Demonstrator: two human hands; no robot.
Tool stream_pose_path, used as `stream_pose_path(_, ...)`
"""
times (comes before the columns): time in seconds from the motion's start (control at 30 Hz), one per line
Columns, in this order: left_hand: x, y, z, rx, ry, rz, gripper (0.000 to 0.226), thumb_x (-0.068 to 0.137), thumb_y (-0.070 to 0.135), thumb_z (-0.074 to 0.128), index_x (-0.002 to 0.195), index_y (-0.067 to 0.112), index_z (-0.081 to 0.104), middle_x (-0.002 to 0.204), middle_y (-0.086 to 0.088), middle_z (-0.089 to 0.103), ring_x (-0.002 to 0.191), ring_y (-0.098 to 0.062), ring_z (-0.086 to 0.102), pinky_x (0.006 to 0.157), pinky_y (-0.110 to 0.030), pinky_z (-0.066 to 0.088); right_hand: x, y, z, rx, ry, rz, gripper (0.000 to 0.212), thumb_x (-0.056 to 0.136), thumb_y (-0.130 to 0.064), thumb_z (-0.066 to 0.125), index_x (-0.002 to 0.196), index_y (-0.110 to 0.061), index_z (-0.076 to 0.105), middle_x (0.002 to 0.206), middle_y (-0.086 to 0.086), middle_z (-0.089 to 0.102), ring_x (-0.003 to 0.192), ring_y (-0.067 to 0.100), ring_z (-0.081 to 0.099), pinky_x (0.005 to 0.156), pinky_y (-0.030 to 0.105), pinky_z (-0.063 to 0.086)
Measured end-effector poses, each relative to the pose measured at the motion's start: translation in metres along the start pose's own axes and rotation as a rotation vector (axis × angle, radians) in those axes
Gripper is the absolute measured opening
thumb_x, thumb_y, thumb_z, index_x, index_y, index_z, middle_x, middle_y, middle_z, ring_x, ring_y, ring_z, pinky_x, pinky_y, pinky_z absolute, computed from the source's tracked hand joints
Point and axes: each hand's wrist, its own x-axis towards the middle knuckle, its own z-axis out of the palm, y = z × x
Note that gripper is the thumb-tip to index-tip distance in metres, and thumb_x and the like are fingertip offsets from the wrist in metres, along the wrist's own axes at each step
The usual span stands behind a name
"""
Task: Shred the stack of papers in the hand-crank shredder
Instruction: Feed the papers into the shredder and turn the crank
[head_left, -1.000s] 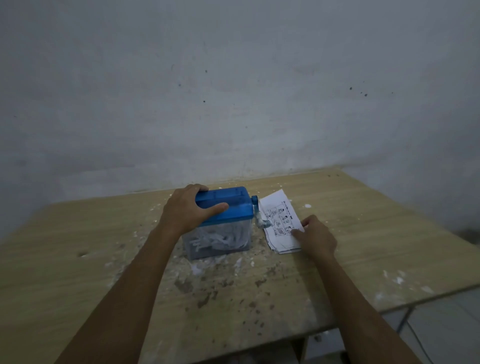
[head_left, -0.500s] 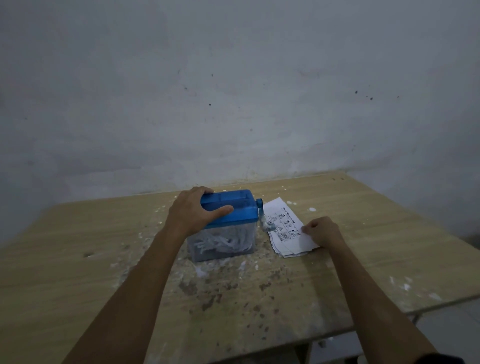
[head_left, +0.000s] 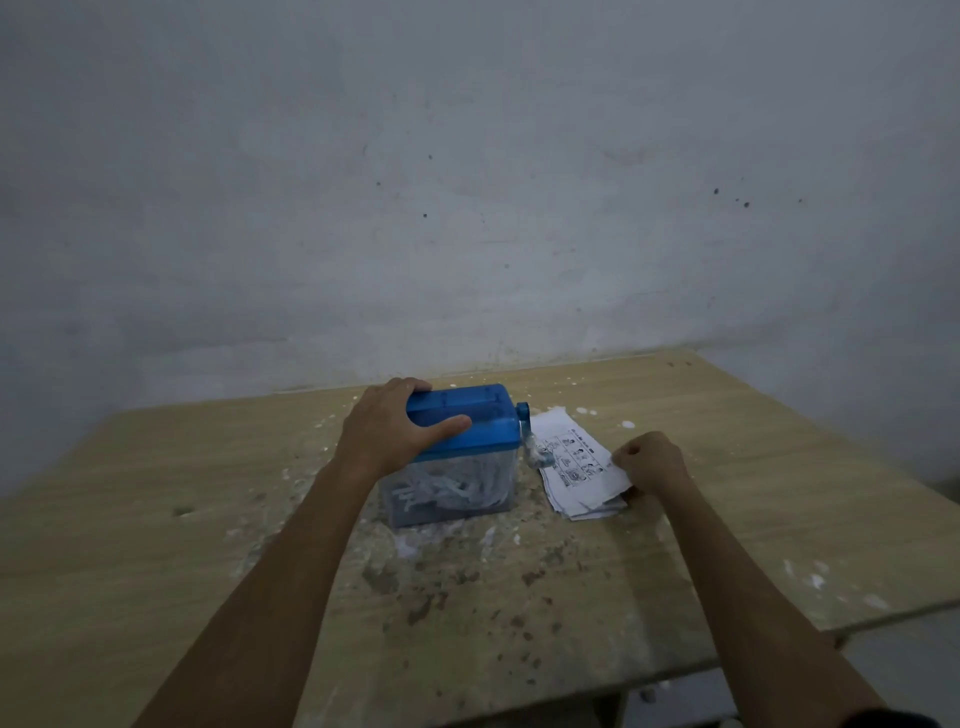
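Hands on shredder and paper stack.
The left hand (head_left: 395, 431) gripped the blue plastic shredder (head_left: 462, 457) lid, its clear bin full of strips; the right hand (head_left: 652, 462) pinched the printed paper stack (head_left: 576, 467) lying just beside it on the speckled wooden bench (head_left: 156, 519).

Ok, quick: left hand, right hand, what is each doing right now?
Left hand: grips the blue top of the shredder.
Right hand: fingers curled, pinching the top sheet's edge on the stack of papers.

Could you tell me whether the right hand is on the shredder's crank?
No, the right hand pinches the top sheet of the papers, apart from the crank.
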Motion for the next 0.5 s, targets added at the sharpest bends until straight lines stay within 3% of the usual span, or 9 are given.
stream_pose_path(0.07,0.0,0.0,0.0,0.003,0.0,0.002,0.098,0.058,0.099,0.042,0.126,0.03,0.056,0.122,0.01,0.059,0.107,-0.015,0.055,0.091,-0.038,0.052,0.0,-0.003,-0.001,0.015,-0.018,-0.041,0.014,0.089,-0.012,0.061,0.101,-0.009,0.068,0.112,0.015,0.066,0.093,0.03,0.062,0.071,0.027,0.041)
stream_pose_path(0.1,0.0,-0.001,0.0,0.002,0.0,0.001,0.098,0.058,0.099,0.042,0.126,0.03,0.056,0.121,0.01,0.059,0.107,-0.015,0.055,0.091,-0.039,0.052,0.0,-0.004,-0.002,0.052,-0.045,-0.055,0.015,0.091,-0.009,0.056,0.104,-0.01,0.063,0.112,0.016,0.063,0.083,0.028,0.059,0.066,0.028,0.041)
stream_pose_path(0.2,0.0,-0.001,0.001,0.009,0.003,0.003,0.098,0.058,0.099,0.042,0.126,0.03,0.056,0.121,0.009,0.06,0.106,-0.015,0.055,0.091,-0.039,0.052,0.0,-0.009,-0.004,0.267,-0.145,-0.003,0.024,0.093,-0.002,0.043,0.1,-0.004,0.066,0.092,0.017,0.059,0.061,0.023,0.049,0.047,0.023,0.039)
stream_pose_path(0.3,0.001,-0.002,0.001,0.009,0.006,0.002,0.099,0.058,0.101,0.041,0.126,0.031,0.056,0.121,0.009,0.06,0.106,-0.015,0.055,0.091,-0.038,0.052,-0.004,-0.014,-0.01,0.452,-0.223,0.087,0.017,0.09,-0.004,0.056,0.091,0.003,0.071,0.078,0.015,0.057,0.057,0.024,0.052,0.048,0.026,0.043)
stream_pose_path(0.37,0.001,-0.003,0.002,0.005,0.006,0.004,0.099,0.058,0.101,0.041,0.126,0.03,0.056,0.121,0.01,0.06,0.106,-0.015,0.055,0.091,-0.038,0.052,-0.005,-0.012,-0.012,0.431,-0.27,0.082,0.016,0.089,-0.003,0.058,0.09,0.006,0.071,0.073,0.015,0.057,0.056,0.025,0.054,0.052,0.029,0.045)
stream_pose_path(0.5,0.001,-0.003,0.002,0.015,0.011,0.007,0.098,0.059,0.1,0.041,0.126,0.031,0.056,0.12,0.01,0.06,0.106,-0.015,0.056,0.091,-0.039,0.052,-0.005,-0.002,-0.01,0.154,-0.303,-0.08,0.029,0.092,0.003,0.045,0.086,-0.002,0.073,0.065,0.013,0.056,0.046,0.022,0.048,0.047,0.027,0.042)
